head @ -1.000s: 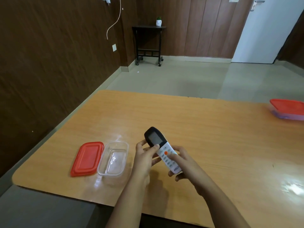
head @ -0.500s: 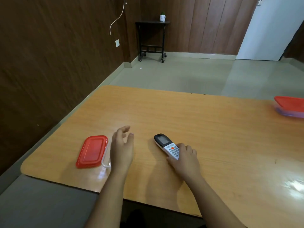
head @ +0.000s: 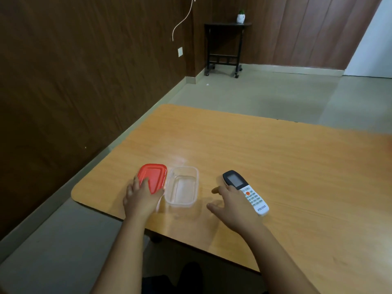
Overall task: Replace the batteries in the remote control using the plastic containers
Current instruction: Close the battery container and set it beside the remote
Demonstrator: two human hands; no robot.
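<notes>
Head view: the remote control [head: 245,190], white-bodied with a black display end, an orange button and VOLTAS lettering, lies face up on the orange wooden table [head: 275,166], right of the clear plastic container [head: 182,188]. Dark wood panelling and a pale floor lie beyond the container. The right hand [head: 232,203], fingers spread and holding nothing, sits between container and remote, its fingers at the remote's left edge. The left hand [head: 141,199] rests straight-fingered on the red lid [head: 154,176], just left of the container.
</notes>
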